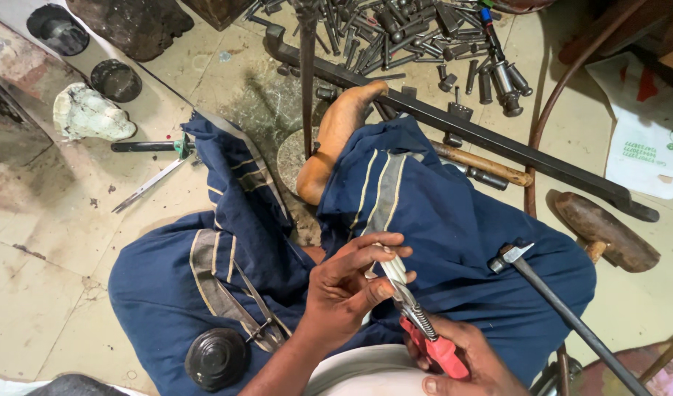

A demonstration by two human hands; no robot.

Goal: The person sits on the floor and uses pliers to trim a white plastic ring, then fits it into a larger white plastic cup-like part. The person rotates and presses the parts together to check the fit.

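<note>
I sit on the floor in blue cloth with pale stripes [439, 213]. My right hand [461, 359] grips red-handled pliers [428, 337] low in the middle of the view. Their jaws close on a narrow pale strip [392, 268]. My left hand [347, 290] pinches that same strip between thumb and fingers just above the jaws. A bare foot [336, 136] rests on the floor ahead of my knees.
A hammer [542, 286] leans on my right thigh. Metal dividers [259, 315] and a round black disc [217, 358] lie on my left leg. A long dark iron bar [498, 143], several punches [395, 29], a wooden mallet [608, 231] and a pale stone [91, 114] lie around.
</note>
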